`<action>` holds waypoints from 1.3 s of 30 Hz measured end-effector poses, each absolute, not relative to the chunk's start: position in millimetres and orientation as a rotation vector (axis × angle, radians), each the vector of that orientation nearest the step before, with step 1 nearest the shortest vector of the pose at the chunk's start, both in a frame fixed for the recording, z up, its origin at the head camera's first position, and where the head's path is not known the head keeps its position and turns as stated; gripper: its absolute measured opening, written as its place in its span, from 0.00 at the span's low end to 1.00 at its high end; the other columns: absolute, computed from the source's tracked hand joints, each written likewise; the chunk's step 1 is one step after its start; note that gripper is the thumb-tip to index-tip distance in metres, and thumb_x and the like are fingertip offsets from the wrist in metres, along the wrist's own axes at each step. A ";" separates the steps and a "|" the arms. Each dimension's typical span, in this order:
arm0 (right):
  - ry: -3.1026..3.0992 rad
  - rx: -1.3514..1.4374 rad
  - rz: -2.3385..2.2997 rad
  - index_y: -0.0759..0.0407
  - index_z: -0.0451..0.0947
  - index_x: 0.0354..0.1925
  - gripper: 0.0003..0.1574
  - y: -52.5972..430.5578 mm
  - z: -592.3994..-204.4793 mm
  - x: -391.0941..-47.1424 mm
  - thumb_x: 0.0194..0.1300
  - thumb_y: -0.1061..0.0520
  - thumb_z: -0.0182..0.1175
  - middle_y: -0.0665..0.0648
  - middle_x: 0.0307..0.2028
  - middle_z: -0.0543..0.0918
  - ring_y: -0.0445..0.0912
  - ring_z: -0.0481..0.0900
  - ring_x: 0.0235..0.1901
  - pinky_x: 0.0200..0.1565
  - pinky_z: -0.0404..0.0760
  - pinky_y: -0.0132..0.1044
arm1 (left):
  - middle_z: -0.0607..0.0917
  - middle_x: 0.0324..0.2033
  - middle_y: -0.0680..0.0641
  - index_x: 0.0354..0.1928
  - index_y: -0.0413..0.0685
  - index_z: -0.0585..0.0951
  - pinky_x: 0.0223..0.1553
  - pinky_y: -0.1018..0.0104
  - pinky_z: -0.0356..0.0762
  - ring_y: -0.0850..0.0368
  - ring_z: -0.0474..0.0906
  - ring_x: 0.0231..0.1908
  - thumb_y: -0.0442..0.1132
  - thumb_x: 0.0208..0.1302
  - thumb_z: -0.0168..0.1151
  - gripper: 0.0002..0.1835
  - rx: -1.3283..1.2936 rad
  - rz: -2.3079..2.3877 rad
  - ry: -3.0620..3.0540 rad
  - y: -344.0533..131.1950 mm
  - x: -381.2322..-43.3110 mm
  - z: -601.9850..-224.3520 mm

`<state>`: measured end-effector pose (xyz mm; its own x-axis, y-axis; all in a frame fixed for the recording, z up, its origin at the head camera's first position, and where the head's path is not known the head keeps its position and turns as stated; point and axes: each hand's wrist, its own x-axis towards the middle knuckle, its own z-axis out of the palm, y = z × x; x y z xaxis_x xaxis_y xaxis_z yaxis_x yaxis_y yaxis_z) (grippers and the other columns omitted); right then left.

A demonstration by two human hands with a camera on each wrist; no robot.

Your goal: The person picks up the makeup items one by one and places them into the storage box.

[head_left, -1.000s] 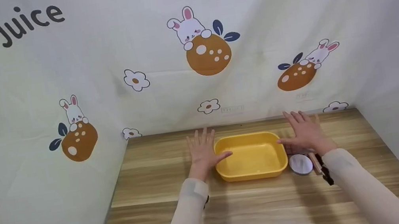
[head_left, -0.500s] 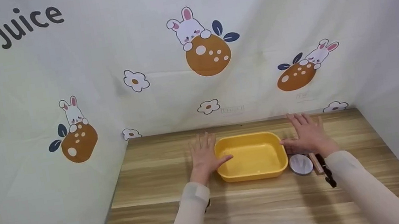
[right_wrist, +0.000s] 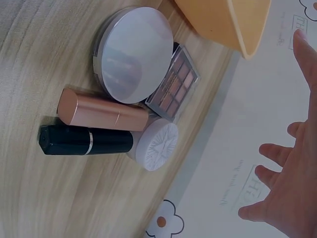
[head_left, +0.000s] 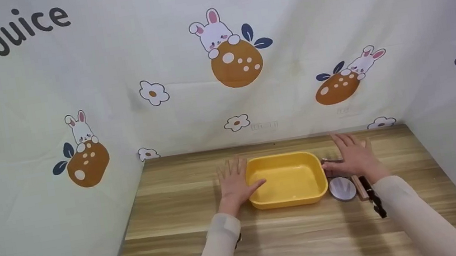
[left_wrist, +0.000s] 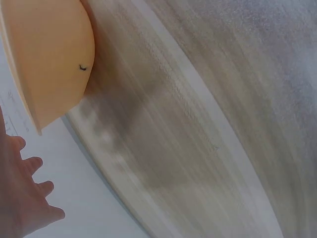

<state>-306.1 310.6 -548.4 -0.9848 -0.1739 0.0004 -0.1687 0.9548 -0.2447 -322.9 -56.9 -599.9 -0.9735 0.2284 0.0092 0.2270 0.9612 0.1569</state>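
Observation:
A yellow plastic tub [head_left: 290, 203] sits on the wooden table with nothing in it. My left hand [head_left: 235, 186] is spread over its left rim, thumb reaching over the inside. Fingers of that hand [left_wrist: 27, 188] hold nothing in the left wrist view. On the other side, my right hand [head_left: 356, 158] hovers with spread fingers, its thumb close to the tub's right rim. Beneath it lie a round compact [right_wrist: 137, 54], an eyeshadow palette [right_wrist: 173, 84], a rose-gold lipstick tube [right_wrist: 101, 110], a black lipstick tube [right_wrist: 84, 140] and a small white-lidded jar [right_wrist: 157, 145].
A pale cloth wall [head_left: 190, 120] with printed rabbits and flowers stands behind the table and along both sides. The cosmetics are grouped closely to the right of the tub. Wood-grain tabletop [head_left: 297, 245] extends in front of the tub.
Both hands have drifted slightly down in the head view, toward the person, still spread. The tub and cosmetics keep their places on the table; the view shifts a little.

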 end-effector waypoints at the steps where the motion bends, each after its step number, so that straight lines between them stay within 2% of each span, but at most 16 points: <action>1: 3.084 -0.272 -0.380 0.59 0.47 0.78 0.67 310.8 -549.3 -306.3 0.58 0.24 0.61 0.69 0.75 0.57 0.70 0.51 0.73 0.65 0.41 0.82 | 0.54 0.79 0.44 0.79 0.56 0.54 0.75 0.33 0.43 0.38 0.47 0.78 0.82 0.58 0.41 0.55 0.360 0.258 3.101 -56.9 -322.4 -601.3; 12: 3.073 -0.252 -0.369 0.59 0.46 0.79 0.68 312.9 -554.3 -304.3 0.58 0.23 0.59 0.71 0.74 0.58 0.72 0.52 0.73 0.64 0.42 0.82 | 0.53 0.79 0.45 0.79 0.57 0.54 0.75 0.33 0.41 0.39 0.47 0.78 0.82 0.58 0.42 0.54 0.350 0.264 3.115 -55.7 -320.6 -610.8; 19: 3.064 -0.233 -0.365 0.60 0.47 0.78 0.69 313.3 -555.1 -302.1 0.56 0.22 0.61 0.74 0.73 0.59 0.73 0.53 0.72 0.64 0.41 0.82 | 0.56 0.78 0.44 0.79 0.55 0.55 0.75 0.34 0.44 0.39 0.50 0.78 0.81 0.58 0.44 0.54 0.360 0.290 3.116 -55.0 -319.7 -615.0; 29: 3.063 -0.255 -0.361 0.59 0.46 0.79 0.71 316.6 -559.1 -298.4 0.55 0.21 0.60 0.74 0.73 0.60 0.74 0.54 0.71 0.63 0.43 0.83 | 0.56 0.78 0.44 0.79 0.56 0.54 0.75 0.35 0.45 0.39 0.51 0.77 0.81 0.59 0.43 0.54 0.365 0.294 3.110 -56.6 -323.2 -623.9; 39: 3.054 -0.258 -0.363 0.61 0.48 0.78 0.68 320.5 -569.8 -292.6 0.58 0.24 0.60 0.73 0.73 0.59 0.75 0.53 0.71 0.64 0.43 0.82 | 0.56 0.78 0.45 0.79 0.57 0.54 0.75 0.35 0.45 0.41 0.51 0.78 0.82 0.59 0.40 0.54 0.360 0.253 3.123 -56.1 -323.2 -625.6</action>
<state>-292.6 320.5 -569.8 -0.9845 -0.1721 -0.0348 -0.1591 0.9583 -0.2372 -323.2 -56.1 -625.6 -0.9739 0.2250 0.0301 0.2269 0.9611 0.1577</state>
